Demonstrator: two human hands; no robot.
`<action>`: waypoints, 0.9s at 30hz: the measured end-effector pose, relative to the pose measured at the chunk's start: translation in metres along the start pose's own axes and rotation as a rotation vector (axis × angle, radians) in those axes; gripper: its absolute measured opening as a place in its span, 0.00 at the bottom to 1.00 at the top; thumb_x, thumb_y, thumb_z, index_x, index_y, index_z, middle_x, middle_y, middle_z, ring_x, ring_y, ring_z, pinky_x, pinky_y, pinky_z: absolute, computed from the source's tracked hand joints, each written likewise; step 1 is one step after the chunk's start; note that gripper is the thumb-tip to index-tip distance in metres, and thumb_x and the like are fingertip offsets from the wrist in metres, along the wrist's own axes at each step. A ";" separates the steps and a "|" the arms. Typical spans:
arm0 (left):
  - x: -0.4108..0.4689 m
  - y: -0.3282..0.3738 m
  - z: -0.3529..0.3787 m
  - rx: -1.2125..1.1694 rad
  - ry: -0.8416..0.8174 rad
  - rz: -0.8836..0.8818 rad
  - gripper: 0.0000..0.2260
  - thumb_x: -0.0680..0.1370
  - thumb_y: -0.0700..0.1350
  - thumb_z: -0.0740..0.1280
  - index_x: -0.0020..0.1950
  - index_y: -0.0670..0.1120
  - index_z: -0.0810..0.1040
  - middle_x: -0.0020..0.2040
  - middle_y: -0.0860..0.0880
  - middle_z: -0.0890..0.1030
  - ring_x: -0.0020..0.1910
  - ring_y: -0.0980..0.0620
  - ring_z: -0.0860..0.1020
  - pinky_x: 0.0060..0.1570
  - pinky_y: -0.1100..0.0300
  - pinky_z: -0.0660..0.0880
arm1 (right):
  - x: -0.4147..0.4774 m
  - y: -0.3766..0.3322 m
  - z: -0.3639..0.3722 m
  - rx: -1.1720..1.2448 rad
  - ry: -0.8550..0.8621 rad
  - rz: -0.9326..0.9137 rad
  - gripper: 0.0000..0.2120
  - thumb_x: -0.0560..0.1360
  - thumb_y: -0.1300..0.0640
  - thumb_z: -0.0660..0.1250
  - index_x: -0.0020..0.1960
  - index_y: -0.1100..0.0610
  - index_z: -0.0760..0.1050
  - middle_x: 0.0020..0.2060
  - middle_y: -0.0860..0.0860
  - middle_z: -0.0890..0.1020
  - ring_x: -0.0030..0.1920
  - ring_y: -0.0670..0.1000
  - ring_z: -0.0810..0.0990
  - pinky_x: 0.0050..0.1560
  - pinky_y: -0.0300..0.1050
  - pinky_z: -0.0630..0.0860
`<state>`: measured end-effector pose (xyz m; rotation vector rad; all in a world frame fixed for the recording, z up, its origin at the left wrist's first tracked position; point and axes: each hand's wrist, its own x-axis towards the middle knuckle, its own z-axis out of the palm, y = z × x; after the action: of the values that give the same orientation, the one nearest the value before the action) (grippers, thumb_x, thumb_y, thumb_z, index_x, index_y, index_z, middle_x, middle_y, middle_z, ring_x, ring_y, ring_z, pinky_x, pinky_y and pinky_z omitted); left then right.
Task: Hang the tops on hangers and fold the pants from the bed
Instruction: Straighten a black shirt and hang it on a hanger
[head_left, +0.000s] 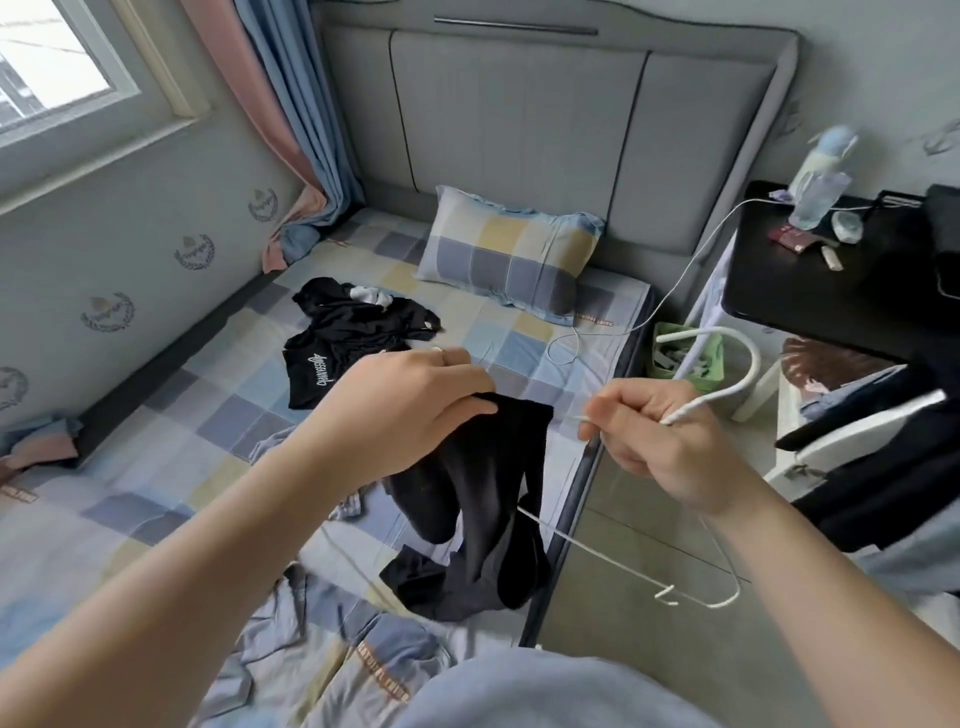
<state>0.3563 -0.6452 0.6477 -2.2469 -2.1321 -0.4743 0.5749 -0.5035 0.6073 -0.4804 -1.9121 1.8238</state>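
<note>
My left hand pinches the top edge of a black top, which hangs down over the bed's right side. My right hand grips a white wire hanger at its neck, the hook curving up to the right. One hanger arm passes behind the black top; the other juts out over the floor. Further back on the bed lies a heap of black clothes with white lettering and a white piece on it.
A checked pillow leans at the grey headboard. A white cable runs from the bed to a black side table with a bottle and small items. A green basket stands on the floor. Dark clothes hang at right.
</note>
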 end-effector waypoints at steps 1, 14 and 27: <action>-0.001 -0.002 0.000 -0.024 0.007 -0.004 0.17 0.82 0.56 0.56 0.53 0.51 0.82 0.46 0.55 0.80 0.38 0.49 0.79 0.31 0.54 0.76 | 0.000 0.000 -0.003 -0.007 -0.011 0.005 0.14 0.76 0.46 0.70 0.38 0.55 0.82 0.21 0.48 0.65 0.23 0.48 0.59 0.25 0.37 0.58; -0.008 0.022 0.010 -0.206 0.110 -0.079 0.18 0.81 0.53 0.58 0.55 0.46 0.84 0.48 0.53 0.84 0.48 0.51 0.81 0.46 0.51 0.79 | -0.013 0.010 -0.006 -0.295 0.085 -0.107 0.09 0.79 0.51 0.67 0.42 0.50 0.81 0.27 0.44 0.74 0.29 0.47 0.68 0.35 0.34 0.65; -0.016 0.025 0.031 -0.411 0.373 -0.406 0.08 0.81 0.41 0.67 0.46 0.39 0.83 0.37 0.45 0.81 0.38 0.47 0.78 0.42 0.52 0.73 | -0.024 0.027 0.024 -0.610 0.420 -0.413 0.06 0.78 0.63 0.66 0.52 0.60 0.80 0.47 0.48 0.81 0.52 0.48 0.80 0.55 0.43 0.75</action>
<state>0.3863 -0.6566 0.6198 -1.6608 -2.4351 -1.3328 0.5800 -0.5346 0.5777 -0.5534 -2.0392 0.7918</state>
